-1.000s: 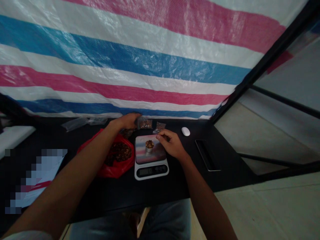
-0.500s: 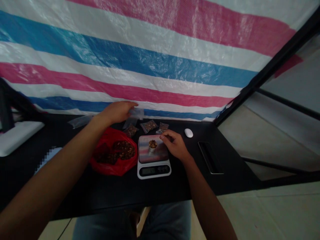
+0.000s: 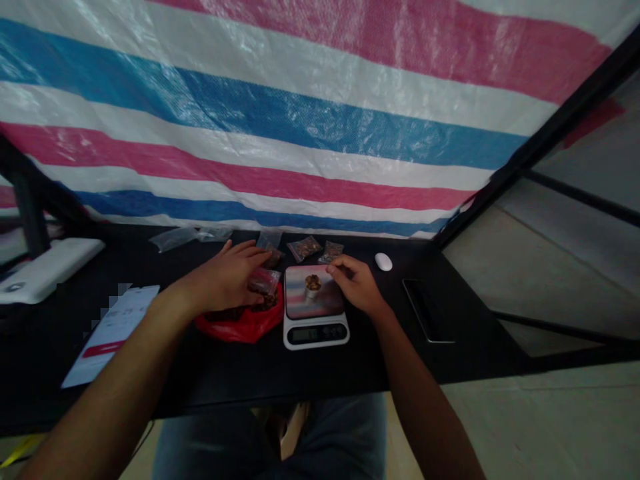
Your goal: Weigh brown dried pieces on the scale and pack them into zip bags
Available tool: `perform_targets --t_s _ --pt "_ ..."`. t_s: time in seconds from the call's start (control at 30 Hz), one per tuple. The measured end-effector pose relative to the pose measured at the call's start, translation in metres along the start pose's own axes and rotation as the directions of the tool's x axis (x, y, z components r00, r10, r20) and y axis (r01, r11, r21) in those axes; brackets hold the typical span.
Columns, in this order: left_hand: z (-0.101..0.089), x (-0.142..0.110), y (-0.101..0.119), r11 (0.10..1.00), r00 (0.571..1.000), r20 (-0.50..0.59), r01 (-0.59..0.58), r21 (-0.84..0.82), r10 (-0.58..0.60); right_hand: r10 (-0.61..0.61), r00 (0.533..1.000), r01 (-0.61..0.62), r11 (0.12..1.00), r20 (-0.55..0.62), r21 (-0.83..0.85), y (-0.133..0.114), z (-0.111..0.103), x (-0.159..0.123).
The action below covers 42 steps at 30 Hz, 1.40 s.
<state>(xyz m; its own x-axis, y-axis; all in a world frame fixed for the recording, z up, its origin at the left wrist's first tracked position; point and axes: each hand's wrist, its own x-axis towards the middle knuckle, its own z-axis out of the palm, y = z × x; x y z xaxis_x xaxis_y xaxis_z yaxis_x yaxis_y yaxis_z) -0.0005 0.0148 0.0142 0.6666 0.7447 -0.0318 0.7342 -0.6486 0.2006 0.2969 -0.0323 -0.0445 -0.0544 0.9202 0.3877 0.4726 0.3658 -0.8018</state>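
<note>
My left hand reaches over the red plastic bag, which holds brown nut-like pieces. A small clear plastic bag lies between its thumb and fingers. My right hand has thumb and fingertips together at the far right corner of the kitchen scale; anything pinched there is too small to make out. On the scale's metal plate stands a small metal cup heaped with brown pieces. Behind the scale lie two filled clear packets, a larger packet and a smaller packet.
Flat clear bags lie along the back, near the striped sheet. A white mouse and a dark phone are at right. At left are a printed sheet and a white device.
My left hand has come back from the rear of the table to above the red bag, with a clear bag now at its fingers. My right hand stays at the scale's corner.
</note>
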Motion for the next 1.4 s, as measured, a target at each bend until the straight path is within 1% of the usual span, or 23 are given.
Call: perform_targets --t_s 0.13,0.23,0.33,0.4,0.5,0.57,0.67,0.73,0.8,0.87,0.9,1.03,1.13,1.27,1.4 --pt "0.012 0.009 0.012 0.996 0.999 -0.005 -0.035 0.081 0.035 0.002 1.0 -0.002 1.0 0.002 0.006 0.001 -0.001 0.0" --pt "0.023 0.011 0.01 0.991 0.996 -0.047 -0.075 0.108 0.08 0.003 1.0 -0.003 1.0 -0.006 0.007 0.0 -0.002 0.0" --pt "0.03 0.011 0.002 0.991 0.987 -0.107 -0.116 0.066 0.123 0.001 1.0 -0.001 1.0 0.009 -0.001 -0.001 -0.001 0.0" --pt "0.03 0.012 -0.003 0.991 0.984 -0.121 -0.126 0.042 0.13 -0.005 1.0 0.005 1.0 0.021 -0.008 -0.002 0.0 0.0" --pt "0.028 0.013 -0.007 0.993 0.984 -0.137 -0.112 0.023 0.115 -0.006 1.0 0.006 1.0 0.028 -0.022 -0.003 0.0 -0.001" --pt "0.028 0.011 -0.008 0.995 0.982 -0.168 -0.098 -0.029 0.092 -0.004 0.999 0.005 1.0 0.037 -0.028 -0.004 -0.002 -0.001" --pt "0.03 0.007 -0.006 0.984 0.97 -0.237 -0.096 -0.15 0.059 -0.04 0.993 0.041 0.999 0.114 -0.009 -0.007 -0.008 -0.003" --pt "0.034 0.005 -0.003 0.968 0.956 -0.28 -0.143 -0.206 0.082 -0.079 0.981 0.078 0.997 0.176 0.012 -0.008 -0.012 -0.005" --pt "0.038 0.004 0.001 0.947 0.941 -0.308 -0.217 -0.236 0.139 -0.1 0.972 0.099 0.995 0.212 0.018 -0.01 -0.013 -0.006" --pt "0.042 0.005 0.004 0.926 0.931 -0.313 -0.277 -0.258 0.191 -0.097 0.967 0.098 0.995 0.234 0.008 -0.01 -0.013 -0.008" --pt "0.044 0.005 0.004 0.919 0.929 -0.312 -0.287 -0.27 0.199 -0.087 0.966 0.09 0.996 0.243 0.0 -0.01 -0.012 -0.008" --pt "0.046 0.006 0.003 0.906 0.938 -0.309 -0.262 -0.332 0.158 -0.042 0.965 0.05 0.998 0.257 -0.027 -0.009 -0.008 -0.009" --pt "0.047 0.005 0.0 0.905 0.945 -0.296 -0.242 -0.351 0.138 -0.038 0.966 0.045 0.999 0.255 -0.024 -0.007 -0.007 -0.008" --pt "0.048 0.004 0.0 0.896 0.939 -0.311 -0.26 -0.36 0.147 -0.044 0.963 0.049 0.999 0.267 -0.013 -0.005 -0.005 -0.008" --pt "0.05 0.007 0.008 0.888 0.942 -0.295 -0.269 -0.374 0.161 -0.056 0.964 0.066 0.997 0.261 -0.033 -0.003 -0.002 -0.008"
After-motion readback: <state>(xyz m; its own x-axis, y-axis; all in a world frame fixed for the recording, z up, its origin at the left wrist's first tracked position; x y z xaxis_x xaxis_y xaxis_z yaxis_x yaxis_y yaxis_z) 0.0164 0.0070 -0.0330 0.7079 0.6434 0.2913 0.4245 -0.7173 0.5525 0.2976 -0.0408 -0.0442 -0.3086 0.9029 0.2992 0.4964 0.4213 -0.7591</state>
